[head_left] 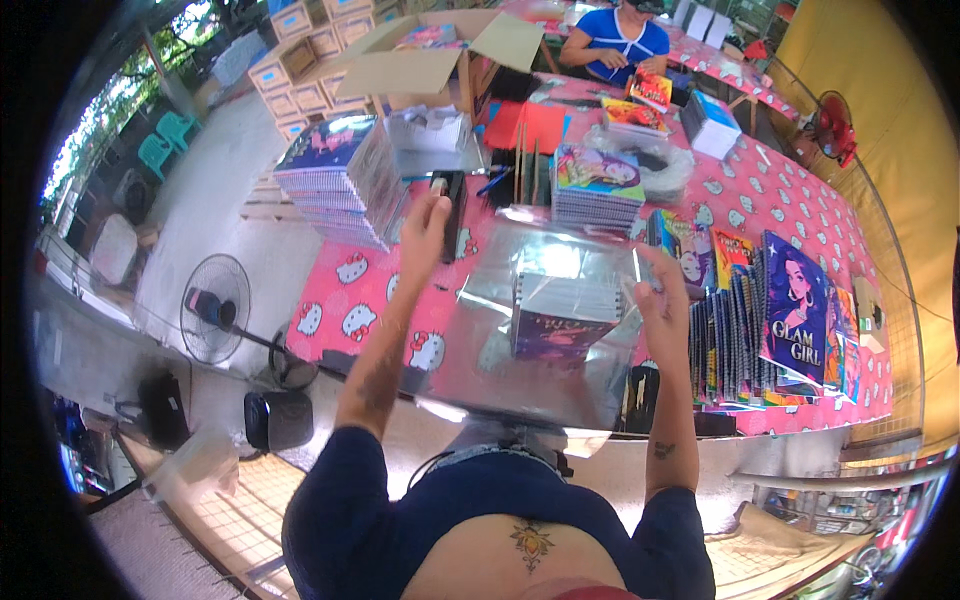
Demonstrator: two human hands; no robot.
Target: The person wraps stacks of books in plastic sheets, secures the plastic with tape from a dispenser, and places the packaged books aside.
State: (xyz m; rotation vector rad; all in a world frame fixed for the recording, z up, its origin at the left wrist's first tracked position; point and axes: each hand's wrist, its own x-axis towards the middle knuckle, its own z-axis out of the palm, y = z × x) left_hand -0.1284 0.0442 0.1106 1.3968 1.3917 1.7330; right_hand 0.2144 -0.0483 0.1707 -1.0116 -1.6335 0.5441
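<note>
A small stack of spiral-bound notebooks (566,335) with dark purple covers sits on a clear plastic sheet (480,345) in front of me. The film shines and partly covers the stack. To the left, my left hand (427,225) is closed, its fingertips at the upper end of a long black object (453,225); a small pale bit shows at the fingertips, too blurred to name. Right of the stack, my right hand (662,298) has thumb and fingers apart, beside the film's edge. Whether it touches the film is unclear.
Tall notebook piles stand at the left (335,180) and behind (597,190). At right are a row of spiral notebooks (735,335) and an upright purple notebook (795,305). An open carton (420,75) stands far left. A co-worker (615,45) sits across. A floor fan (215,305) is left.
</note>
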